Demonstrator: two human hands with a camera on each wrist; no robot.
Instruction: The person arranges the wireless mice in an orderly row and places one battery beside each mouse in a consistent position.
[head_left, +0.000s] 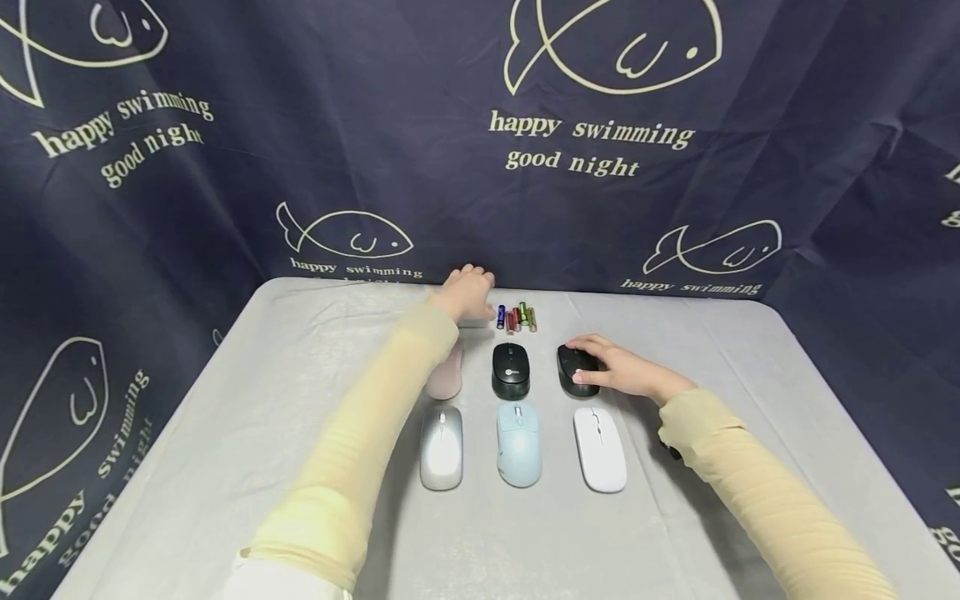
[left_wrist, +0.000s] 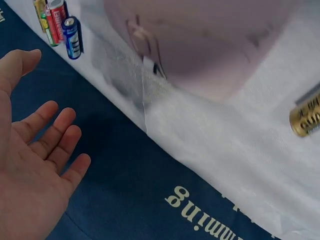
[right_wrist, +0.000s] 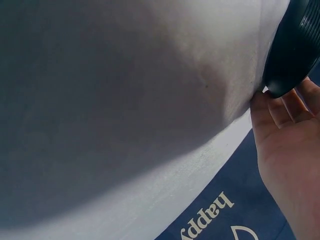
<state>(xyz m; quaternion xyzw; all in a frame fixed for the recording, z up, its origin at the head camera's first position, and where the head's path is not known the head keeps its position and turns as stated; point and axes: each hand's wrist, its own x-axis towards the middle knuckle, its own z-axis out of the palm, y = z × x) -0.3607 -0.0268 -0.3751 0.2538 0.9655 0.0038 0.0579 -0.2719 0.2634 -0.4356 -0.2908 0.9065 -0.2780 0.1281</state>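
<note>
My right hand [head_left: 618, 367] holds a black computer mouse [head_left: 572, 372], its thumb at the near side and its fingers over the far part. In the right wrist view the fingers lie along the edge of that mouse [right_wrist: 290, 50]. Over the back of the table, my left hand [head_left: 467, 293] hovers with relaxed fingers and nothing in them. Just right of it lies a small group of coloured batteries [head_left: 513, 319], with a blue battery [left_wrist: 72, 39] nearest. A pink mouse [head_left: 446, 375] is partly hidden beneath the left sleeve.
A second black mouse [head_left: 511, 371] sits mid-row. In front are a silver mouse [head_left: 442, 450], a light blue mouse [head_left: 519, 446] and a white mouse [head_left: 601, 450]. A gold battery [left_wrist: 306, 119] shows in the left wrist view. Dark fabric [head_left: 480, 192] hangs behind the table.
</note>
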